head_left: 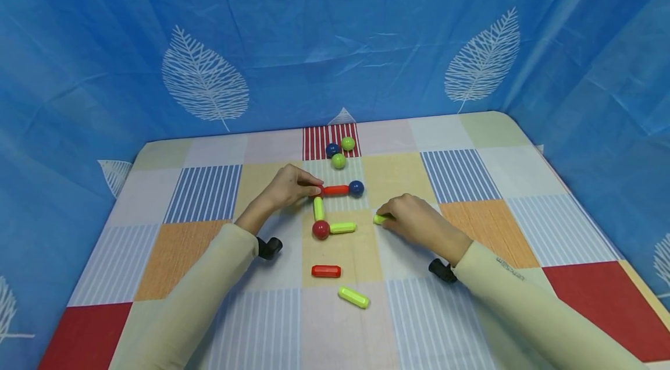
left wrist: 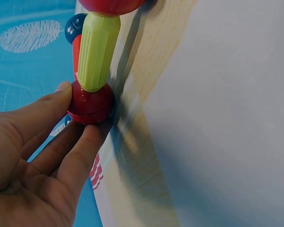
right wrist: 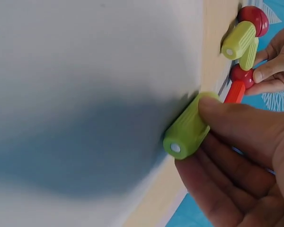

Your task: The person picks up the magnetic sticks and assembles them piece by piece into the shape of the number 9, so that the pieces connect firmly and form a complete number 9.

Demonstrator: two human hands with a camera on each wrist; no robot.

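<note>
Red and glossy, the far ball (left wrist: 91, 105) is pinched in the left hand (head_left: 290, 187), thumb and fingers parted only by its width. It forms the corner of a joined frame on the tabletop (head_left: 262, 323): a red rod (head_left: 336, 190) runs right to a blue ball (head_left: 356, 188), and a green rod (head_left: 319, 209) comes toward the person to the near ball (head_left: 321, 230), also red, from which a side rod (head_left: 344, 228) points right, its outer end free. Apart from that end, the right hand (head_left: 413, 219) pinches a green piece (right wrist: 187, 128) between thumb and fingers, a pale disc, perhaps a magnet, showing in its bare end. A loose red rod (head_left: 326, 271) and a loose green rod (head_left: 353, 297) lie nearer the person; a second blue ball (head_left: 332, 150) and two green balls (head_left: 339, 161) sit beyond the frame. The joints look like the weak point: a twist at the far ball could swing the frame or part a link, since the near ball has no hand on it. If the discs are magnets, bringing the piece close could tug the side rod askew or push it away. A knock could set the unattached balls rolling.
</note>
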